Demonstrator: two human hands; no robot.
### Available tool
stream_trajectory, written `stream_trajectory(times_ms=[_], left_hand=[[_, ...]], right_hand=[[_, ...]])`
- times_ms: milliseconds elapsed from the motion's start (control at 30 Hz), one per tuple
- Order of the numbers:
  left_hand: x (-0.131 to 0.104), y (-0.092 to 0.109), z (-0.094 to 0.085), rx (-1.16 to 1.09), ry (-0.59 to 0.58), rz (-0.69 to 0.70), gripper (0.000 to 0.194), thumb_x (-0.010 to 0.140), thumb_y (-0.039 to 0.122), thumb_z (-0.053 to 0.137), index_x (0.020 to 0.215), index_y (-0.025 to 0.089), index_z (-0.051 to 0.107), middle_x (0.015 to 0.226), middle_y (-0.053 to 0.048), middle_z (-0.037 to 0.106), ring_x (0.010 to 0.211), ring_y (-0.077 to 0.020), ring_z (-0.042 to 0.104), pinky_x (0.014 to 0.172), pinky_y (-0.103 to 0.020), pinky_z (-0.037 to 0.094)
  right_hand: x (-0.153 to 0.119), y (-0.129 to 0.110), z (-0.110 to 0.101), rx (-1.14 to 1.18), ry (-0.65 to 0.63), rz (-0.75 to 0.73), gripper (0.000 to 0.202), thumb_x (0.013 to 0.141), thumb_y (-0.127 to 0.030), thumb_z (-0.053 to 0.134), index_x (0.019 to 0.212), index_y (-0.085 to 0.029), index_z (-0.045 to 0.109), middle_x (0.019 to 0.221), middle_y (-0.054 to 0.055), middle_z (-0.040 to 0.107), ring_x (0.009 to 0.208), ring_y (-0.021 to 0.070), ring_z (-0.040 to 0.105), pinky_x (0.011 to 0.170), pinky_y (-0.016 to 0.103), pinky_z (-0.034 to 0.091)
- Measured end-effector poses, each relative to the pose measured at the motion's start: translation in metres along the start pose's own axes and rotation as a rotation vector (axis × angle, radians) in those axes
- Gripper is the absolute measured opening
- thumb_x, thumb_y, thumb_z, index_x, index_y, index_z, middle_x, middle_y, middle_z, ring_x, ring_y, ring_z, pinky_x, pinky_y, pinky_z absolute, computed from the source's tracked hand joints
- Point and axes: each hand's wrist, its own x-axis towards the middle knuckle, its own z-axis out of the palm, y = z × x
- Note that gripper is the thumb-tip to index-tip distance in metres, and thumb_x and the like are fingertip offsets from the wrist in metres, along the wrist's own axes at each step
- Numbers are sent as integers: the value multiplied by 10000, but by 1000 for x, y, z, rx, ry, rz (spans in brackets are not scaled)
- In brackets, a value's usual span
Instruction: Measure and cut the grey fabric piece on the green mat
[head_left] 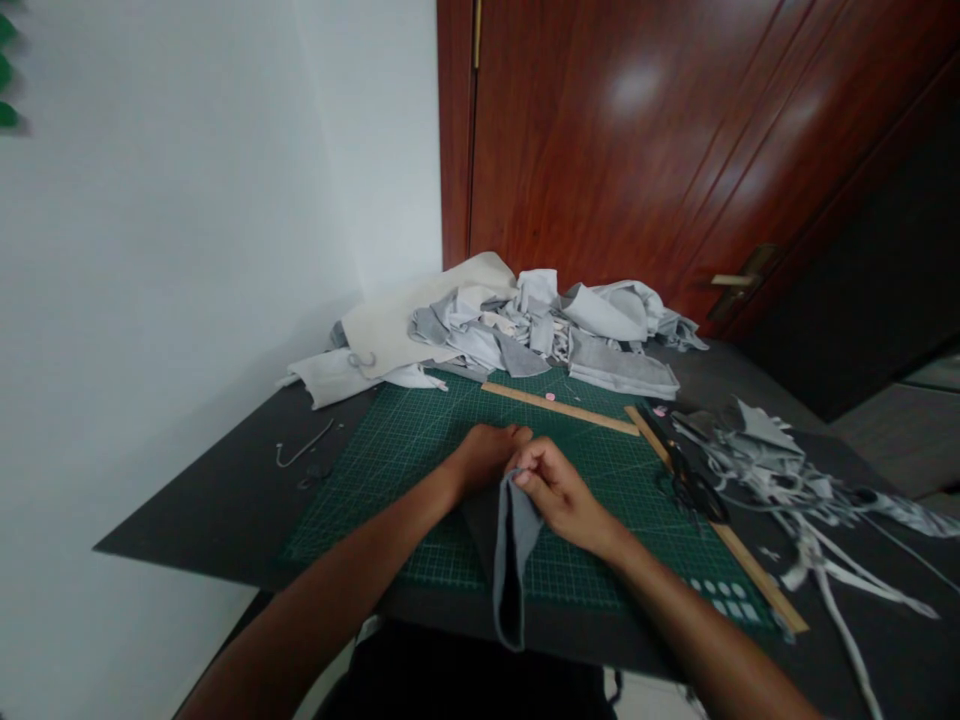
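A dark grey piece of cloth hangs from my hands over the near edge of the green cutting mat, its lower end forming an open fold. My right hand pinches the cloth's top corner between thumb and fingers. Close beside it, my left hand has its fingers curled at the far end of the same cloth, touching the right hand. The left fingertips are partly hidden. Beyond both hands a wooden ruler lies across the mat.
White and grey fabric pieces are heaped at the back by the wall and door. Black scissors rest by a second wooden ruler on the right. Grey scraps and strips lie farther right. A thread is at left.
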Motion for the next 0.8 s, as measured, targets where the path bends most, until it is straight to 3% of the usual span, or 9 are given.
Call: stream_trajectory(times_ms=[133,267,433,600,800], left_hand=[[5,-7,-5,-151,29,-18,122,859,325,660,836,209,628,800,-16,665,792,-211,636,738,-292,457],[11,-17,-5,-335,84,-108,187,894,344,568,817,181,618,718,1,623,691,-153,584,647,-250,437],[6,-13,3,-513,80,-216,229,857,381,611,777,168,638,626,20,591,581,-121,531,545,-215,389],[1,0,10,-609,143,-262,185,842,341,636,767,172,633,687,-2,643,621,-136,573,576,-234,422],[4,4,-10,-658,285,-243,146,881,316,606,835,178,604,736,7,641,678,-134,592,644,-236,436]], right_hand=[[7,24,-6,-296,162,37,25,989,-258,552,967,-270,553,848,-2,613,767,206,601,727,321,438],[13,43,-16,-401,216,155,79,922,-221,565,853,-256,552,756,-15,619,686,202,589,670,318,427],[16,37,-20,-323,235,158,102,868,-271,655,783,-241,608,697,-27,592,648,177,532,625,301,403],[17,33,-20,-210,198,146,89,853,-292,694,806,-234,646,710,-29,606,668,174,547,635,298,430],[21,33,-47,-335,297,126,130,862,-310,682,937,-232,753,904,45,745,857,241,665,807,375,475]])
